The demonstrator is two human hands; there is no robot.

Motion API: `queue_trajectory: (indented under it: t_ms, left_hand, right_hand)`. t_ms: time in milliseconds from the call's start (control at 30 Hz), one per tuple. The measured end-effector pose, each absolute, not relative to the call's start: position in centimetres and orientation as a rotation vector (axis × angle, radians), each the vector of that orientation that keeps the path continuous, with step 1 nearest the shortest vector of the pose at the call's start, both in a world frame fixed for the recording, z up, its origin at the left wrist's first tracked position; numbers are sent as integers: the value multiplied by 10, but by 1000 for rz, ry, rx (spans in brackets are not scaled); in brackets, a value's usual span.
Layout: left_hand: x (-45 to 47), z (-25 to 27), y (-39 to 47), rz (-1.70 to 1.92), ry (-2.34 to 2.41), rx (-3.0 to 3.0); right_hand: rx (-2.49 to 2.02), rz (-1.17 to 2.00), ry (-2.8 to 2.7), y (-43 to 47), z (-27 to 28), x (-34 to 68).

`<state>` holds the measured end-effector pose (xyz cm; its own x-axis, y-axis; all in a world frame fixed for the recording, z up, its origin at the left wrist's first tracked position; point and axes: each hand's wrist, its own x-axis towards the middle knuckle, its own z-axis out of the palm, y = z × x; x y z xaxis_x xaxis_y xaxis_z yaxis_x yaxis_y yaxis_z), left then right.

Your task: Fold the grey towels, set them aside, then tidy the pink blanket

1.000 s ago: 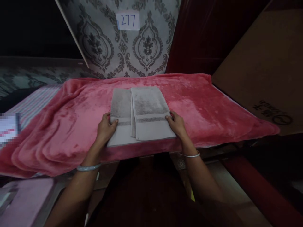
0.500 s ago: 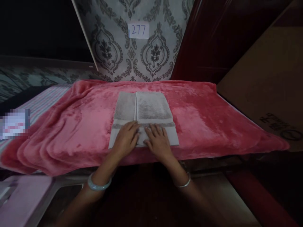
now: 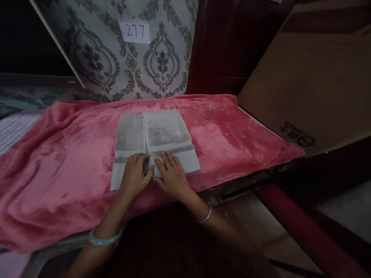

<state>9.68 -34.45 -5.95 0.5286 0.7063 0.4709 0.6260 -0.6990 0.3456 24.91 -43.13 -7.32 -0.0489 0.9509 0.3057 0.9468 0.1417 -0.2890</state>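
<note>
A grey towel (image 3: 166,129) with a paler band near its front edge lies folded, its two sides meeting along a seam left of its middle. On its front part, left of the seam's lower end, rests my left hand (image 3: 135,175), fingers slightly bent and thumb held apart. My right hand (image 3: 173,177) lies flat on the pale band just to the right, its fingers spread. Neither hand grips anything; both touch the towel from above. Part of the towel's front edge is hidden under my hands.
A pink plush blanket (image 3: 78,146) covers the table under the towel. A large cardboard box (image 3: 315,81) leans at the right, beside a dark red panel (image 3: 223,50). On the patterned wall hangs a paper marked 277 (image 3: 135,31); a dark screen (image 3: 26,42) stands left.
My view has turned right and tilted, so the towel and blanket appear farther left. Both hands stay on the towel's front part, in nearly the same places.
</note>
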Motion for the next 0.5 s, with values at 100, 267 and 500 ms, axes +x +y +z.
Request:
queue_trajectory:
  t_ms: [100,267,500]
  left_hand:
    - [103,-60,-344,910,1350,2612]
    - [107,-61,-338,896,1383,2579]
    - [107,-53,-337,852,1428,2592]
  right_hand:
    - [-1825,9,-1991,-431,-75,247]
    - [-1834,-25,-1965,-428,-75,244]
    - [-1847,84,-1862,-425,-52,287]
